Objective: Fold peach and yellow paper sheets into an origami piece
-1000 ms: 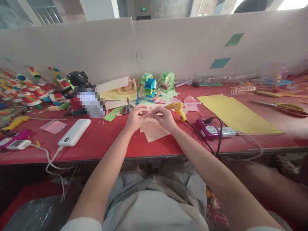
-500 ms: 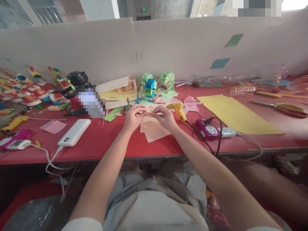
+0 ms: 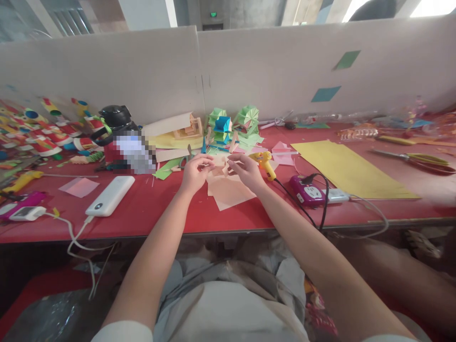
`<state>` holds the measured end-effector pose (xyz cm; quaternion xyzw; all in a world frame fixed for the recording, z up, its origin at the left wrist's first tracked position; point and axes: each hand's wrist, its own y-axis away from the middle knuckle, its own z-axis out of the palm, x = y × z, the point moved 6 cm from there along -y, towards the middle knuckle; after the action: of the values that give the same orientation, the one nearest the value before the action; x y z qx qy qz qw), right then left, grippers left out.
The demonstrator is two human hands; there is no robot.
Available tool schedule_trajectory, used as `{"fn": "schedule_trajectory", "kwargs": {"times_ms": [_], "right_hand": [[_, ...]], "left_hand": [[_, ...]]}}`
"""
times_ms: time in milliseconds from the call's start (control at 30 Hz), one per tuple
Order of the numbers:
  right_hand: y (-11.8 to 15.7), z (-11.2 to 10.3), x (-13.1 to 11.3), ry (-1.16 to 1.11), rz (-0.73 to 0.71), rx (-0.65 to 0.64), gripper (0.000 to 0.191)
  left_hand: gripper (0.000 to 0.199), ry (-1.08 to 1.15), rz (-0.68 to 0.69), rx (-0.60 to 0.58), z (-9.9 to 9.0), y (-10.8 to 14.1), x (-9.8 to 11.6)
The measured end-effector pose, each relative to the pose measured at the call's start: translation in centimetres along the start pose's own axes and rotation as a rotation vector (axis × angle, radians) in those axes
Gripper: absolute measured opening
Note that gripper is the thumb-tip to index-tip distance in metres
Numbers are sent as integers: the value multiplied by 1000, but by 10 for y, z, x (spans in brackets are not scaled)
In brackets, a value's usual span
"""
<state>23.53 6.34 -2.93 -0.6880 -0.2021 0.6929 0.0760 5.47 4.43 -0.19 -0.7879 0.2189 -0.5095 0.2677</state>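
Note:
My left hand [image 3: 195, 174] and my right hand [image 3: 247, 172] face each other above the middle of the red table. Between their fingertips is a small folded strip of peach paper [image 3: 223, 168]. The left thumb and fingers pinch one side of it, while the curled right fingers touch its other side. Flat peach paper sheets [image 3: 230, 192] lie just below. A yellow glue gun [image 3: 264, 164] rests beside my right hand, and grey-handled scissors [image 3: 183, 162] lie partly hidden behind my left.
Green and blue folded-paper models [image 3: 223, 127] stand beyond the hands. A large yellow sheet [image 3: 349, 168] and a purple power strip [image 3: 306, 190] are to the right. On the left lie a white power bank [image 3: 110, 195] and a phone [image 3: 133, 151] propped before a black-lidded bottle [image 3: 116, 116].
My hands have drawn slightly apart, the left moving left and the right moving right. More of the folded peach strip shows between the fingers.

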Motion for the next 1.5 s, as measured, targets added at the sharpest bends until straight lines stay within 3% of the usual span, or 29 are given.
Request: {"fn": "schedule_trajectory", "kwargs": {"times_ms": [167, 433, 800, 1133, 1500], "right_hand": [[-4, 1, 8, 131, 3, -109, 31], [-2, 0, 1, 253, -93, -88, 15], [3, 5, -8, 261, -106, -152, 25], [3, 8, -8, 239, -38, -191, 34], [4, 8, -9, 252, -26, -231, 23]], "left_hand": [[20, 128, -101, -78, 4, -1, -7], [20, 160, -231, -257, 12, 4, -4], [27, 239, -317, -310, 19, 9, -14], [35, 196, -360, -230, 15, 10, -17], [30, 237, -417, -446, 20, 16, -25]]}}
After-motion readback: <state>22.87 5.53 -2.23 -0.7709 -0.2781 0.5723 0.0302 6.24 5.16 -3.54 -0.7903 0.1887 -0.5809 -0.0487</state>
